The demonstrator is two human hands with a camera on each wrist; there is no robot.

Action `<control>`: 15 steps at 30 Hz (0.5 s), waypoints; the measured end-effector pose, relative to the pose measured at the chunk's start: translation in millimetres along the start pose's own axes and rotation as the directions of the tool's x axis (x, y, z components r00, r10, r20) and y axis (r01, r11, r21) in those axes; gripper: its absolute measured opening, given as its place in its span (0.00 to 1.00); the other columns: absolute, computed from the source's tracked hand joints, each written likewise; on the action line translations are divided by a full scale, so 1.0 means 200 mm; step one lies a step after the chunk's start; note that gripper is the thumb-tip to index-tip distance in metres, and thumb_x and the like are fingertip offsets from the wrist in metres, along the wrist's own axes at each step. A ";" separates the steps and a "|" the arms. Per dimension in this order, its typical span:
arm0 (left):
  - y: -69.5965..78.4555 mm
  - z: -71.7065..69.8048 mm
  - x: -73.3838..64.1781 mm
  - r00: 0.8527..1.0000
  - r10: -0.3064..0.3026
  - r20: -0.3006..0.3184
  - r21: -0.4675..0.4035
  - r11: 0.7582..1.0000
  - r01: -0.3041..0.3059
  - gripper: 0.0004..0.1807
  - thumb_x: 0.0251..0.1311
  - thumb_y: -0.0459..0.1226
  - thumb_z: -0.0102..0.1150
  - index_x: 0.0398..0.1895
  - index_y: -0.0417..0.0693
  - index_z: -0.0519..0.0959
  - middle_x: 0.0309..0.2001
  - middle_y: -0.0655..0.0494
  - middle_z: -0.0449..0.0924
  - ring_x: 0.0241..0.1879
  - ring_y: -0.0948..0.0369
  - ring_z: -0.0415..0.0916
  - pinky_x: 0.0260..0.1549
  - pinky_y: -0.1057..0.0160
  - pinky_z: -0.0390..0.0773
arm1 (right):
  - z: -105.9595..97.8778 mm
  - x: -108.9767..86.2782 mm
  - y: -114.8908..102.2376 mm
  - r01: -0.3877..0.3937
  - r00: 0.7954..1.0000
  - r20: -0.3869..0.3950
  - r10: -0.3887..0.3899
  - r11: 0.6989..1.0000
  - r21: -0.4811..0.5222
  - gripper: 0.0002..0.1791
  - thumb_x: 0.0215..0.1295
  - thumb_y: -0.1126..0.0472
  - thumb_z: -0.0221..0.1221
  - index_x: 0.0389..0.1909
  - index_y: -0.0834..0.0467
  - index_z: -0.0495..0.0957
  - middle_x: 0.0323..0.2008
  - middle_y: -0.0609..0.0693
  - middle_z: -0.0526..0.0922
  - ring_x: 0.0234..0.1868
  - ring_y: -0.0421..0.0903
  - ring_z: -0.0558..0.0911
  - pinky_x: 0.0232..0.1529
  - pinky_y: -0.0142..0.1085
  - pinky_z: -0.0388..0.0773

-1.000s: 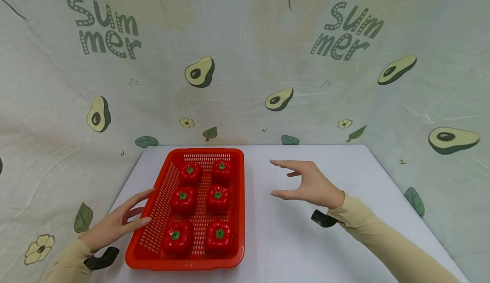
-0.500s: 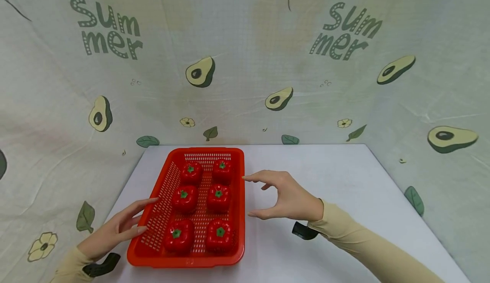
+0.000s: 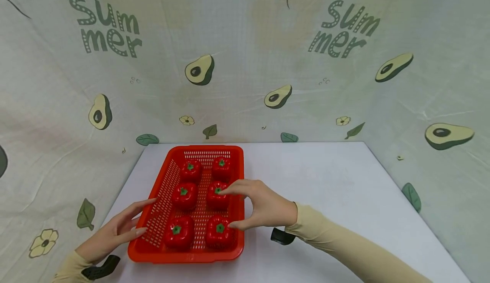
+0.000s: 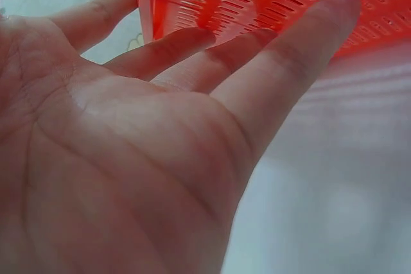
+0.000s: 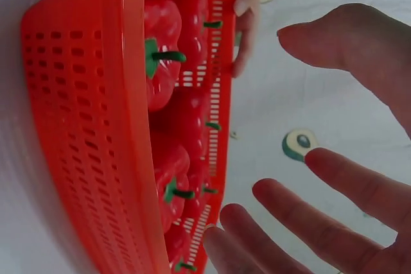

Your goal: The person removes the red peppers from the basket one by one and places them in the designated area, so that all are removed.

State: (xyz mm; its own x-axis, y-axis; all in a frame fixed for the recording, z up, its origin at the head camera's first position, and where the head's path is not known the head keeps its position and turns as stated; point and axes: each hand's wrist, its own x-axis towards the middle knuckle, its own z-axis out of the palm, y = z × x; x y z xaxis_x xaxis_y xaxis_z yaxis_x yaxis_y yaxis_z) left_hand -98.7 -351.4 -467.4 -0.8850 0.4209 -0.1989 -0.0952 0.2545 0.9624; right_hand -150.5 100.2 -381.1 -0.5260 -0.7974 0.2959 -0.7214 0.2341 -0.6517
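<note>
Several glossy red bell peppers with green stems stand in two columns inside a red perforated basket. My right hand hovers at the basket's right rim, thumb and fingers spread wide apart. In the head view its fingertips overlap the middle right bell pepper, and its thumb tip overlaps the front right bell pepper. The right wrist view shows its palm side with nothing between thumb and fingers. At the basket's left side is my left hand; in the left wrist view its extended fingers lie against the slotted wall.
The basket stands on the left part of a white table. A pale cloth printed with avocados and lettering hangs behind the table and along its sides. A dark wrist camera mount sits under my right wrist.
My right hand has moved left from over the bare table to the basket's right rim, its fingertips now above the peppers. My left hand has slid slightly toward me along the left rim.
</note>
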 end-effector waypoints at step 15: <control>0.00 0.01 0.00 1.000 0.004 0.005 -0.009 1.000 -0.004 0.40 0.83 0.32 0.54 0.90 0.51 0.48 0.82 0.52 0.53 0.65 0.80 0.72 0.59 0.52 0.85 | 0.08 0.16 -0.05 -0.130 0.976 0.163 0.147 0.985 -0.115 0.33 0.59 0.55 0.81 0.66 0.53 0.85 0.58 0.43 0.86 0.61 0.44 0.82 0.62 0.34 0.79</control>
State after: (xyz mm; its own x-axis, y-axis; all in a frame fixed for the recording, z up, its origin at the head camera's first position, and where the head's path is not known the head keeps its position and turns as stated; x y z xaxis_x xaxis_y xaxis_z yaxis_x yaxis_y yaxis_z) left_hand -97.9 -350.5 -467.3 -0.8830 0.4266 -0.1957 -0.0957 0.2445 0.9649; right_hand -152.3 63.1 -376.4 -0.5461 -0.8340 0.0787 -0.6940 0.3977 -0.6002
